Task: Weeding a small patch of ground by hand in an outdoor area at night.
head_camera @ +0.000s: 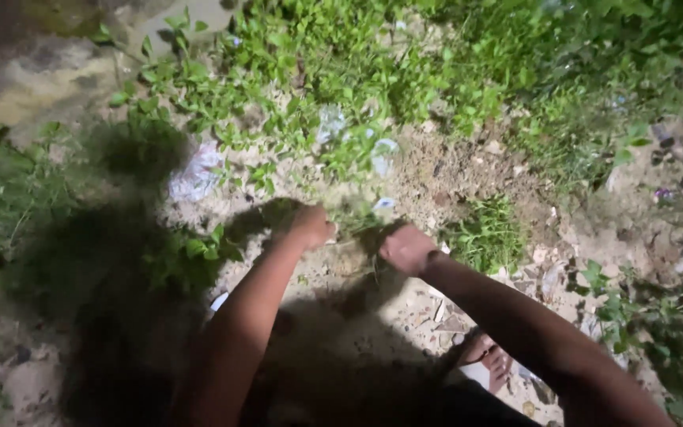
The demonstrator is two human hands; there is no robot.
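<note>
A clump of weeds sits in sandy soil mid-scene, between both fists. The left hand and right hand each grip it, clenched low. Holding near the roots and pulling evenly should suit best. Plastic litter lies far left.

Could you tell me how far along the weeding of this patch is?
Done: bare sandy soil shows beyond the hands. In hand: the left hand and right hand are both closed on a clump of green weeds. Left: a small green grass tuft and leafy green plants are standing.
</note>
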